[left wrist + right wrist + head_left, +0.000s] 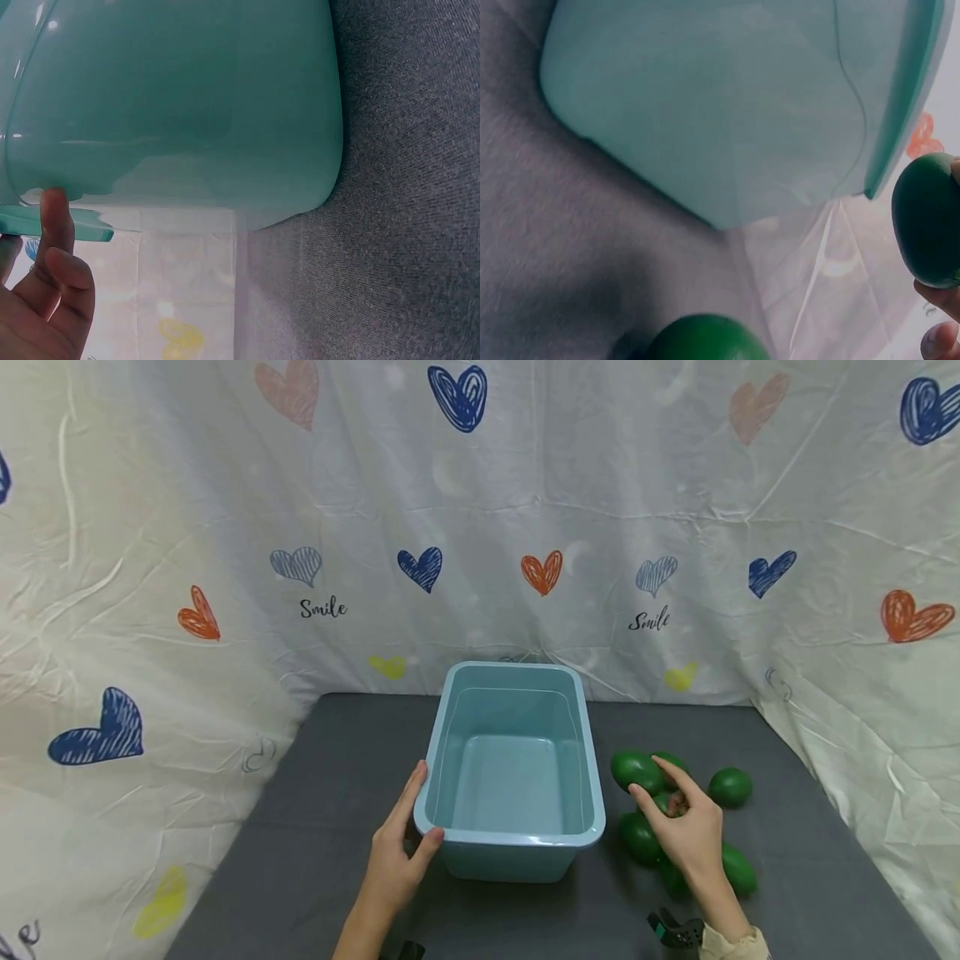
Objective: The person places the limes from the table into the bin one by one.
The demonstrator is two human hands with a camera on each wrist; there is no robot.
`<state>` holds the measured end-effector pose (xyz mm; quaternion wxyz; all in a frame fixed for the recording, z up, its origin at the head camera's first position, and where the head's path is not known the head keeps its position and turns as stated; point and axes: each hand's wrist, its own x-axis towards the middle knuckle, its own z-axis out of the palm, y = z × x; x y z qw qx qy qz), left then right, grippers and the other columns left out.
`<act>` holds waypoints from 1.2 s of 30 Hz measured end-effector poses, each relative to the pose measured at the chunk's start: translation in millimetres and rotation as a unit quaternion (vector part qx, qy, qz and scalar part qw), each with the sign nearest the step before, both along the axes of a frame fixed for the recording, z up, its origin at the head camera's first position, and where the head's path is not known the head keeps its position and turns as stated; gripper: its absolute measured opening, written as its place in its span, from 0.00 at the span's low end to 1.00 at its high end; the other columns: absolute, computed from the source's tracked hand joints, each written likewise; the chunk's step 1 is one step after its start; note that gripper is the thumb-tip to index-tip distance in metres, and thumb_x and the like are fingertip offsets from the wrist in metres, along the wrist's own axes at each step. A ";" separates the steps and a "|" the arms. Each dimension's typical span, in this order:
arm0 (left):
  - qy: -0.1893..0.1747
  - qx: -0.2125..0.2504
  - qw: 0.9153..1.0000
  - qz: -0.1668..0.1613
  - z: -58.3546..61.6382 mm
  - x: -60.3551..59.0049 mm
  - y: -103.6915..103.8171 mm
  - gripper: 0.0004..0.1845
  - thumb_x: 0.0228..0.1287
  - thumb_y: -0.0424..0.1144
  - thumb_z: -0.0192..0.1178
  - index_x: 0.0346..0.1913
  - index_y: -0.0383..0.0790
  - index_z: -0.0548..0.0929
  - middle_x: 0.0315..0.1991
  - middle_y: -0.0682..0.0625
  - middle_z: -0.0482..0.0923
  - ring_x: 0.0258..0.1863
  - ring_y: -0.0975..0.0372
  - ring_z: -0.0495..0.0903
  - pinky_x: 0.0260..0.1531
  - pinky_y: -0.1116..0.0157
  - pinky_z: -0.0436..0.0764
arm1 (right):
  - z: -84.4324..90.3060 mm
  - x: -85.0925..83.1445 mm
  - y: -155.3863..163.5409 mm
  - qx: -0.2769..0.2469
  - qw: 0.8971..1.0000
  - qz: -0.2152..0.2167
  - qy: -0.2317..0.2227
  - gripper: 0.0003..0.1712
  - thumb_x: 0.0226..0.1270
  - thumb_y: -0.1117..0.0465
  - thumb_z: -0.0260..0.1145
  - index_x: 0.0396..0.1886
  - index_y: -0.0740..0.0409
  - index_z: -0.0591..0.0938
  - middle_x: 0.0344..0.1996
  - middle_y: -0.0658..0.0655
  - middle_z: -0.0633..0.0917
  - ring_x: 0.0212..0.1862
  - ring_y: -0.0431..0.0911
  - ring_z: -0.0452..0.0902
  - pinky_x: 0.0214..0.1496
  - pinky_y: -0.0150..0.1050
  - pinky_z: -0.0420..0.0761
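Note:
A light blue plastic bin (510, 839) stands upright on the table with its inside bare. My left hand (397, 856) holds its rim at the near left corner, the thumb toward the front edge; in the left wrist view, its fingers (56, 225) lie at the rim and outer wall. To the right of the bin, my right hand (693, 835) pinches a smooth green oval fruit (633, 772) between thumb and fingers. The right wrist view shows that held fruit (926, 221) raised beside the bin's rim. Several like it lie under and around this hand.
One green fruit (730, 787) lies apart at the right, and another (738, 868) lies beside the right wrist. Dark grey cloth (337, 793) covers the table. A white curtain with printed hearts (480, 468) hangs behind the bin and along both sides.

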<state>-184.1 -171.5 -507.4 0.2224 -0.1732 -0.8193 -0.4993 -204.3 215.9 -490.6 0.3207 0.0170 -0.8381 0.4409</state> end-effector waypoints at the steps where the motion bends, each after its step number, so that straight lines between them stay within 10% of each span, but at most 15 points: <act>1: -0.001 0.002 1.000 0.000 0.3 0.0 0.0 0.43 0.72 0.35 0.66 0.85 0.53 0.59 0.84 0.52 0.58 0.78 0.72 0.61 0.50 0.77 0.78 | 0.9 -1.3 -1.9 0.000 1.000 0.003 0.007 0.30 0.59 0.61 0.83 0.63 0.50 0.88 0.16 0.47 0.74 0.18 0.36 0.64 0.24 0.32 0.66; 17: -0.009 0.027 1.000 -0.006 0.9 0.0 2.9 0.43 0.72 0.34 0.65 0.85 0.54 0.60 0.84 0.56 0.58 0.74 0.72 0.65 0.40 0.68 0.84 | 24.2 -13.9 -25.7 -0.019 0.998 0.015 0.066 0.31 0.58 0.62 0.83 0.63 0.50 0.88 0.29 0.53 0.83 0.21 0.37 0.62 0.25 0.31 0.63; 36: 0.020 0.040 0.999 -0.011 -0.7 -1.1 4.0 0.43 0.70 0.32 0.65 0.85 0.51 0.61 0.83 0.53 0.60 0.79 0.69 0.62 0.62 0.80 0.71 | 32.2 -18.9 -67.8 -0.025 0.994 0.088 0.064 0.31 0.58 0.61 0.82 0.64 0.50 0.88 0.22 0.51 0.75 0.20 0.38 0.61 0.22 0.34 0.64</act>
